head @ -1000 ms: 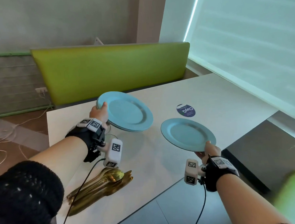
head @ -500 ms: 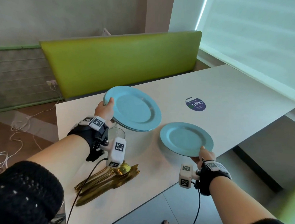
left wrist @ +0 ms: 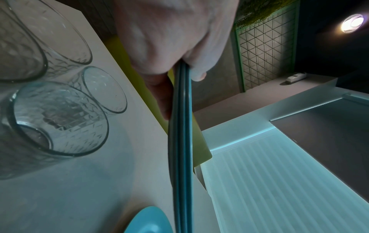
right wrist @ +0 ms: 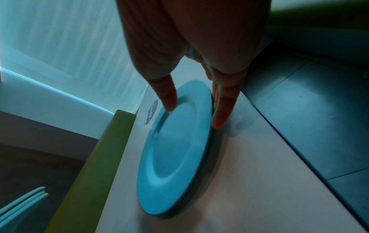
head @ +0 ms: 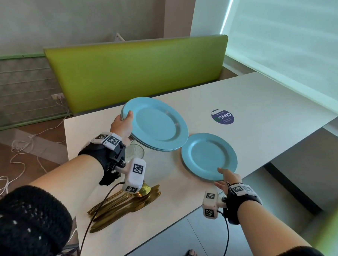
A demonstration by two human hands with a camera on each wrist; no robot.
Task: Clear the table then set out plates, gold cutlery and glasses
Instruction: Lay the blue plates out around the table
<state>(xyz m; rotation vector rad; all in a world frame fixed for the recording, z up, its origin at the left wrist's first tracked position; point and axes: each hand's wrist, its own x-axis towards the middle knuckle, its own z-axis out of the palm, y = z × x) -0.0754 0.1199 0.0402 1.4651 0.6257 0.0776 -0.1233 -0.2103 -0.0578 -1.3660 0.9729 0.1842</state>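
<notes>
From the head camera, the white table (head: 250,108) runs from 7 o'clock up to 2 o'clock, with a green bench back (head: 138,71) behind it at 12 o'clock. The left hand (head: 122,126) grips a stack of blue plates (head: 156,124) by the rim at the stack's 9 o'clock, thumb on top, fingers underneath, and holds it tilted above the table. A single blue plate (head: 209,156) lies on the table at 4 o'clock from the stack, close to the near edge. The right hand (head: 227,180) is at this plate's 6 o'clock with the fingers straight, the thumb tip touching the rim and the other fingers spread below it. A round dark-blue sticker (head: 222,116) at 1 o'clock from the single plate reads "Clay", upside down; the smaller print is too small to read. Gold cutlery (head: 127,205) lies in a pile at 7 o'clock, partly behind the left wrist camera. A clear glass (head: 135,152) stands just under the stack's near edge.

From the left wrist, the thumb and fingers clamp the plate edges (left wrist: 180,141), which show as three stacked rims. Three patterned glasses (left wrist: 58,119) stand on the table at 9 o'clock.

From the right wrist, the plate (right wrist: 175,151) sits on the table; the thumb (right wrist: 166,97) rests on its upper face and a straight finger (right wrist: 221,108) lies against its outer rim. The sticker shows at 11 o'clock, unreadable here.
</notes>
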